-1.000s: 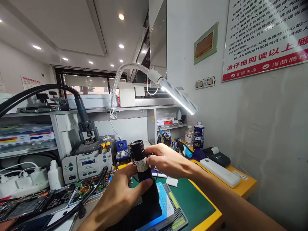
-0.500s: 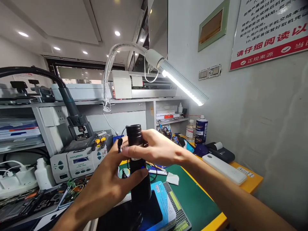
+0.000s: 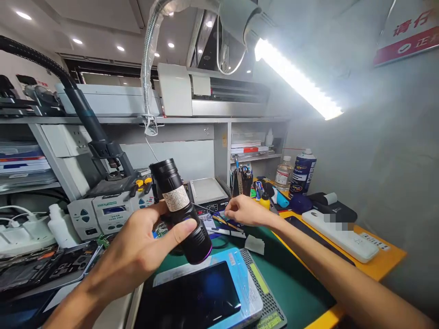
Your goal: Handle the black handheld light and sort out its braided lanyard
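black cylindrical metal torch with white label point(image 3: 179, 210) was held tilted, lens at 5 o'clock, above dark-screened phone point(image 3: 192, 299) | left hand point(image 3: 137, 249) was closed round barrel | right hand point(image 3: 242, 211) was pinched on thin tool, contents unclear | judged rigid, weighty, smooth; best gripped mid-barrel

Our left hand point(image 3: 137, 249) covers the far side of the torch point(image 3: 180, 211), and its label print is too small to read. The phone point(image 3: 192, 297) runs off the bottom edge; the white keyboard point(image 3: 339, 230) is partly blurred.
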`<state>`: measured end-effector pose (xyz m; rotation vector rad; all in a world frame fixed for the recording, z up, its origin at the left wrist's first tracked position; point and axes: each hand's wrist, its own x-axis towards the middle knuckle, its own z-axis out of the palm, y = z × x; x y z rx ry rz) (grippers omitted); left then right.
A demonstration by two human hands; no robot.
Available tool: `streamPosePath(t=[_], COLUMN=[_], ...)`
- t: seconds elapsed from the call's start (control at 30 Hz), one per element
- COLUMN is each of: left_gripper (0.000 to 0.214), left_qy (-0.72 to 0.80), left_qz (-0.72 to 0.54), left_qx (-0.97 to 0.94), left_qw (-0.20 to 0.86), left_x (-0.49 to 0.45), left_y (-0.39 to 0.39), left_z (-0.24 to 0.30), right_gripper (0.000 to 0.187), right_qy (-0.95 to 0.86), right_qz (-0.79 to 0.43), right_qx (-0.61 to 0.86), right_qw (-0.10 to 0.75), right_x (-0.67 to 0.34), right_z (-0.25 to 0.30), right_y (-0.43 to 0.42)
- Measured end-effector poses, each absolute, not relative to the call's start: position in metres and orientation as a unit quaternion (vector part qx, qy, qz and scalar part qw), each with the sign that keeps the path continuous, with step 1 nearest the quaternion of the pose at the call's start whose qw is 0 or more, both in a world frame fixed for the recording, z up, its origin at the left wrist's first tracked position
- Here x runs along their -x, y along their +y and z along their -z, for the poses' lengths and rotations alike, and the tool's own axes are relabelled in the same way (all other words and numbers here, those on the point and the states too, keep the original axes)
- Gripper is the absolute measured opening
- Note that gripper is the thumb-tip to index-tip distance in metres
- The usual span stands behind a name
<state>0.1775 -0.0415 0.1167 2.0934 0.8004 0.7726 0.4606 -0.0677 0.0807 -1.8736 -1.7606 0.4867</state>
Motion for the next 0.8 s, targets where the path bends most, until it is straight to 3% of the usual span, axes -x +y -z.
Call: streamPosePath(t=[0.2,0.4,0.5,0.63,0.8], left_gripper=[0.051,0.045,0.055,0.067,0.061], left_qy=[0.271,0.284,0.315,0.372,0.409], left_qz=[-0.264,-0.236,-0.221,-0.241,-0.314], left_qx=[-0.832,-0.819,-0.799,-0.816,-0.778], left_qw=[0.406,0.44,0.462,0.371,0.359], left_x=[-0.179,-0.184,-0.183,-0.184,-0.187], left_y=[-0.041,-0.051,-0.052,-0.056,-0.069], left_z=[-0.093,-0.078,-0.073,-0.072,-0.069], right_gripper=[0.027,0.024,0.026,0.029,0.022], right_qy=[-0.661,-0.667,-0.662,-0.642,-0.537], right_qz=[-0.152,-0.125,-0.139,-0.151,-0.263], right_qx=[0.719,0.719,0.719,0.717,0.682], right_qw=[0.149,0.15,0.161,0.227,0.421], right_x=[-0.464,-0.466,-0.469,-0.476,-0.497], right_z=[-0.037,-0.031,-0.028,-0.044,-0.074], right_y=[-0.052,-0.049,-0.046,-0.061,-0.121])
